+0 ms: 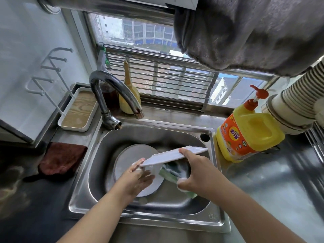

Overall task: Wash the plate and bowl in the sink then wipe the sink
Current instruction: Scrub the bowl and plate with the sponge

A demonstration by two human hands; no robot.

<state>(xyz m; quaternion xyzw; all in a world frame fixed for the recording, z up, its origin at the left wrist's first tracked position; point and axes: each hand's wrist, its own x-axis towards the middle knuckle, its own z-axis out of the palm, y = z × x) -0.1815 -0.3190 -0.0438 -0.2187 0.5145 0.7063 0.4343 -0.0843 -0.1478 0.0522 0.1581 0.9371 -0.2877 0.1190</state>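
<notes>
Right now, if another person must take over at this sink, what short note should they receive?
Left hand: soapy, holds the left end of the plate above the sink.
Right hand: thumb on the plate's upper rim, fingers gripping the green sponge against its underside.
A round grey dish, possibly the bowl, lies in the basin.
Faucet shows no running water.
Done: scrubbing of the plate has begun.
Left: rinse the plate, wash the other dish, wipe the sink; a brown cloth lies left of it.
</notes>
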